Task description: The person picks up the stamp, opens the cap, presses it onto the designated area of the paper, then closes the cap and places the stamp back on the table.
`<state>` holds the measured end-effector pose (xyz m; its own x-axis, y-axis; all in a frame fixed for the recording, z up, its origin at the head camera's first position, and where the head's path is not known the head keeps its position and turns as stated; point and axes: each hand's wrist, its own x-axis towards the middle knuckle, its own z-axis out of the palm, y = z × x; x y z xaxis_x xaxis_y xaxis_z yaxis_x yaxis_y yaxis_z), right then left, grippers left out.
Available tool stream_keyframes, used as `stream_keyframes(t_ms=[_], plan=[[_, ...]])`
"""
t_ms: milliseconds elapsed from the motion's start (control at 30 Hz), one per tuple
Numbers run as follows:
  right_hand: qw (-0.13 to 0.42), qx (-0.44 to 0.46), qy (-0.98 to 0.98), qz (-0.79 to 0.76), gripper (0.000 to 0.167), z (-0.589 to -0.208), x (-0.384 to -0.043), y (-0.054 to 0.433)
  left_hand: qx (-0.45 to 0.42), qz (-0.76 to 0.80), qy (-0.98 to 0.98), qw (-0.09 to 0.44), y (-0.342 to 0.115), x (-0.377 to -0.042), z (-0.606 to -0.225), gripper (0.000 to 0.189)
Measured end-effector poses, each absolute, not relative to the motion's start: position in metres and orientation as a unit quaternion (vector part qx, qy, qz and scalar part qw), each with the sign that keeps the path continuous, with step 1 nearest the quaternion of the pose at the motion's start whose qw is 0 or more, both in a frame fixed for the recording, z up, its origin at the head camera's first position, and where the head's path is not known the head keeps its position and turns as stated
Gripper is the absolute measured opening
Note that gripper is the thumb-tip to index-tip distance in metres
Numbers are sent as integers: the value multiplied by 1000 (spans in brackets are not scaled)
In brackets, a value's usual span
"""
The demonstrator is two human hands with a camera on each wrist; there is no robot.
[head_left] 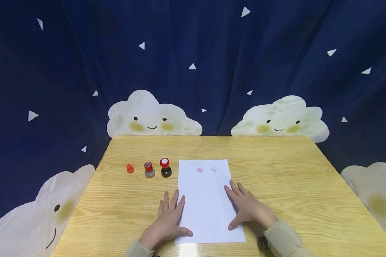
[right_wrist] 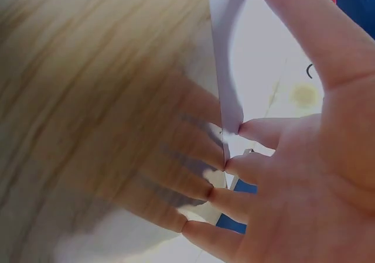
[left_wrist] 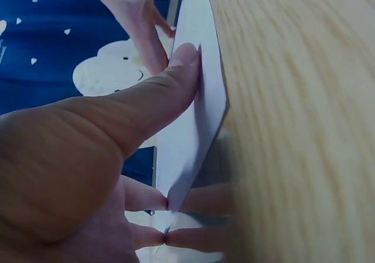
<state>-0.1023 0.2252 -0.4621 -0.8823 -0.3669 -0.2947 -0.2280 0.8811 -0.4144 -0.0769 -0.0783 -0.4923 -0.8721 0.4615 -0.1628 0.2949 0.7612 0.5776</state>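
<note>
A white sheet of paper (head_left: 206, 207) lies on the table between the two hands. Near its far edge it bears a round red stamp print (head_left: 199, 170) and a squarish red print (head_left: 213, 169). My left hand (head_left: 168, 223) is spread along the sheet's left edge, thumb over the paper and fingertips down at the edge. On the opposite side my right hand (head_left: 247, 206) lies spread, its thumb and forefinger over the right edge. In the right wrist view the fingertips (right_wrist: 252, 128) touch down beside the paper's edge. Neither hand grips anything.
Left of the sheet's top stand a small red cone-shaped piece (head_left: 130, 169), a red-and-grey stamp (head_left: 149, 170) and a black stamp with a red knob (head_left: 165, 167). The wooden table (head_left: 308, 185) ends at a dark blue curtain (head_left: 212, 82) with cloud cutouts.
</note>
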Motion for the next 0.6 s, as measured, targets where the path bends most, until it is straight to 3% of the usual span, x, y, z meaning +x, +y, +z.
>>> stream_keyframes(t_ms=[600], plan=[[178,-155,953,-192,127,-467,-106,229,207,284,924,152,-84,-79,-493,112]])
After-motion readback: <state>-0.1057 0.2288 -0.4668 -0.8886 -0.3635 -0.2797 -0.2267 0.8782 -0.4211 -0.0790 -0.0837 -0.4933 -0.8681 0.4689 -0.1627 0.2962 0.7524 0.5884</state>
